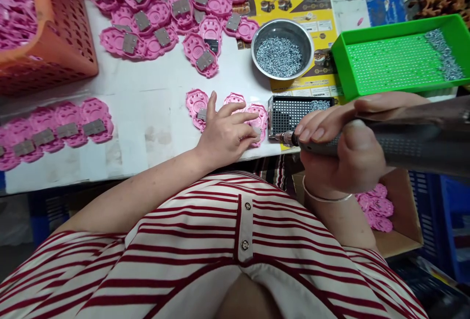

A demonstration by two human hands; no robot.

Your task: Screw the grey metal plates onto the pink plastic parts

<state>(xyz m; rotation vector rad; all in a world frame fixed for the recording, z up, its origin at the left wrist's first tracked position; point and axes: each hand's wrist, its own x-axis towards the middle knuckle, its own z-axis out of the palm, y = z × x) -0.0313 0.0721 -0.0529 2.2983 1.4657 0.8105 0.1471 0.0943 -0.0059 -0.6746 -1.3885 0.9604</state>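
Observation:
My left hand [228, 133] rests with spread fingers over a few pink plastic parts near the table's front edge. One pink part [196, 103] shows left of it, and another [258, 122] lies under its fingertips at the right. Wrapped round a dark electric screwdriver [414, 135], my right hand [341, 148] holds it nearly level, pointing left. Its metal tip [281, 136] is at the front left of a small black perforated tray [290, 113] with screws in its right part. Whether the tip touches a screw cannot be made out.
Behind the tray is a metal bowl [281, 52] of screws; a green tray [389, 59] stands at the right. Pink parts with metal plates [137, 15] pile up at the back. An orange basket [66, 30] and a row of pink parts [68, 125] are at the left.

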